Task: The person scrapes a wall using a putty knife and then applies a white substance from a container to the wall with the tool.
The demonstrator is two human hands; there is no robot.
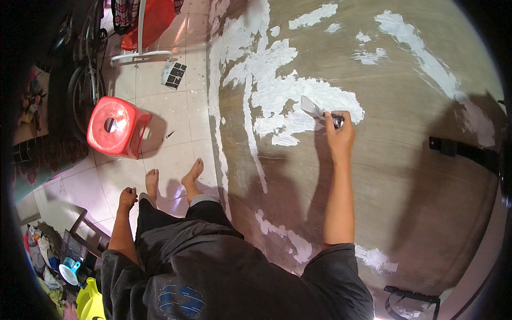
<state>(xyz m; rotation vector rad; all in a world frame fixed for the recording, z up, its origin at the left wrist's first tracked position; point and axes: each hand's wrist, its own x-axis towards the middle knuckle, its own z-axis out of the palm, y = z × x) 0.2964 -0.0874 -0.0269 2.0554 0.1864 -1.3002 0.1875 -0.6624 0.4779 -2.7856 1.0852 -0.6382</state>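
My right hand is raised against a grey-brown wall and grips a putty knife by its handle. The metal blade lies flat on a large patch of white filler on the wall. More white filler runs in streaks down the wall's left edge and lower part. My left hand hangs at my side above the tiled floor, holding nothing, its fingers loosely curled. My bare feet stand close to the wall's foot.
A red plastic stool stands on the pale tiled floor to my left. A bicycle and a white rack leg sit further back. A black bracket juts from the wall at right. Clutter lies at lower left.
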